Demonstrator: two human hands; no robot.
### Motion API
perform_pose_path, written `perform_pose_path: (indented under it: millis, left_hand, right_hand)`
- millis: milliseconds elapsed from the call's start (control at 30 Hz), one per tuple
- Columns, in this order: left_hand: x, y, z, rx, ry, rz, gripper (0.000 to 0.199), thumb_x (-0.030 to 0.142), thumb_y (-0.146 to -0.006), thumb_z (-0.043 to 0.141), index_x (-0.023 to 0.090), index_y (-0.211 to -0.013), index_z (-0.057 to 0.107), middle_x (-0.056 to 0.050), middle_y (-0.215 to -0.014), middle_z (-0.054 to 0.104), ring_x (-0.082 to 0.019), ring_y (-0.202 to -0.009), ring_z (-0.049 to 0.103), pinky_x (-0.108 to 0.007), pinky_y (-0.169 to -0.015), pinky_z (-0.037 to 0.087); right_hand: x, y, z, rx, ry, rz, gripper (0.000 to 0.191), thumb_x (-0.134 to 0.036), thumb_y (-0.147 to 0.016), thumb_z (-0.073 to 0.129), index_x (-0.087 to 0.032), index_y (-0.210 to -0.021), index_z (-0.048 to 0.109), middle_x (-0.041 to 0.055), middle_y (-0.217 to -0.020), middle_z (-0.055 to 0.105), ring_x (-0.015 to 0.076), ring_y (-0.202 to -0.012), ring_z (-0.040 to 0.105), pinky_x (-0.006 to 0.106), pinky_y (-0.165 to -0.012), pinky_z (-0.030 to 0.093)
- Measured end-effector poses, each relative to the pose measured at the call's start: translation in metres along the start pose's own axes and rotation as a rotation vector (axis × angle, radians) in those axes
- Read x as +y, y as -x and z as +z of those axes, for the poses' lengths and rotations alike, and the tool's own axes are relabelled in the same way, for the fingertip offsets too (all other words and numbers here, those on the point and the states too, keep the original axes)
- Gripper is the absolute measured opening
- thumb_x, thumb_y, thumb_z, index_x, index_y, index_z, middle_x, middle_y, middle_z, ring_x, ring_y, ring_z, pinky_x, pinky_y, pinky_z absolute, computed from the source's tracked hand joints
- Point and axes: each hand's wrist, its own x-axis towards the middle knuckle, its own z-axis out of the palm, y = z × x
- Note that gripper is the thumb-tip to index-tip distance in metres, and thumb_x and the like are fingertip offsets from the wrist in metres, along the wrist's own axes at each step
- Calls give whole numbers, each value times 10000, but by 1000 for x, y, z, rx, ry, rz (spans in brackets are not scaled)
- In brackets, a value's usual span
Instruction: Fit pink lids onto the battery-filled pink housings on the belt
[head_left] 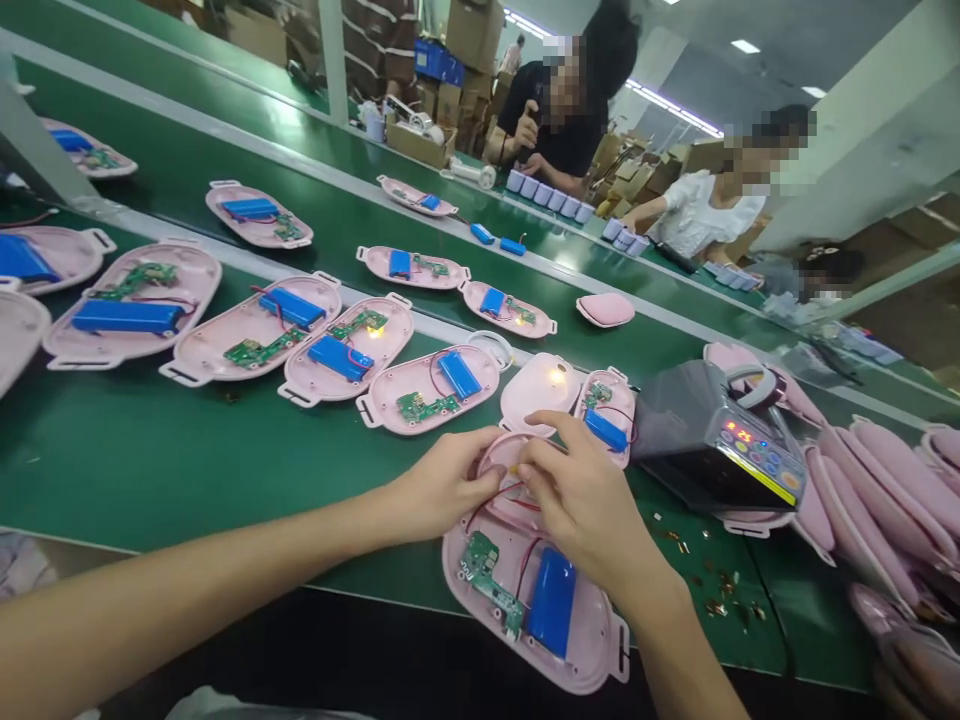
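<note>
Down at the near edge of the glossy green conveyor belt (187, 470), both bare hands are working right over an oval pink plastic housing shell (596, 665)! The left hand (442, 487) comes in from the lower left, its fingers (480, 460) curled closed around a small round pink plastic piece (495, 452). The right hand (581, 500) reaches across from the lower right, thumb and fingertips (529, 452) pinched tight on a tiny yellow bit (516, 468) at that piece's edge, though how much they grip is hidden. Thin red wires (517, 503) run from under the hands down into the shell, whose long axis points away from the person, its far end beneath the hands, and the right hand is the nearer, lying across it. Inside sit a green circuit board (481, 580) and a blue rectangular battery pack (551, 603). Off to the right, a black machine with a lit digital display (720, 450) stands beside scattered brass-coloured bits (716, 590) and stacked pink shells (885, 500). Across the belt, a person in a dark shirt (544, 130) and a person in a white blouse (701, 215) work beside rows of small pale containers (544, 190).
</note>
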Motion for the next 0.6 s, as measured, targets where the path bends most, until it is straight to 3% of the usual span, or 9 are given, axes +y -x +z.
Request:
perform_pose_path:
  millis: [133,233,300,367,433,467,533,600]
  left_hand:
    - [-2,0,-2,-3,-50,7,177,198,-887,480,167,-996,615,11,-814,595,-130,-719,518,-225,-632,420]
    - [1,1,-6,-13,-101,-14,142,181,-878,484,165,-948,607,31,-746,555,-110,-651,474,-210,-573,368]
    - [5,2,-7,2,-134,-19,129,147,-851,502,165,-934,599,35,-743,565,-110,-646,488,-207,-570,367]
    - [9,4,-5,24,-144,-13,168,129,-838,519,166,-980,601,19,-803,623,-124,-690,548,-213,-603,403]
    - [10,5,-2,15,-161,2,180,175,-876,537,175,-1036,621,-5,-891,684,-151,-771,614,-230,-667,445]
    - [9,6,0,0,-175,13,175,225,-910,535,184,-1048,635,-10,-902,702,-158,-785,633,-237,-687,458]
    - [7,9,1,-60,-200,73,222,290,-972,474,197,-1067,652,-19,-914,724,-159,-797,661,-243,-718,484]
    - [7,14,-3,-178,-240,200,272,241,-989,404,195,-1120,637,-55,-1048,726,-171,-927,679,-260,-820,513]
  right_hand:
    - [0,2,11,132,137,-4,151,-176,-896,495,-196,-770,576,70,-1138,615,221,-1043,560,321,-743,466]
    - [4,1,8,222,186,155,245,-313,-799,676,-200,-646,522,37,-935,655,197,-855,597,286,-578,391]
    - [10,-1,1,193,130,315,359,-427,-712,770,-205,-642,497,-4,-757,634,165,-685,584,276,-529,360]
    - [15,0,-7,98,-31,380,277,-416,-756,744,-214,-725,556,-42,-679,625,139,-614,588,259,-536,397]
    - [15,6,-13,69,-150,256,78,-299,-854,650,-228,-834,626,-49,-727,667,117,-646,626,230,-588,458]
    - [12,10,-14,120,-138,161,45,-246,-884,609,-227,-862,643,-39,-759,682,112,-669,637,220,-607,472]
    - [-1,26,-10,296,-7,-22,88,-180,-909,573,-208,-878,650,-8,-783,689,116,-678,642,219,-621,487]
    - [-18,48,4,465,168,-129,95,-136,-904,580,-188,-903,659,25,-795,698,135,-691,659,230,-639,509]
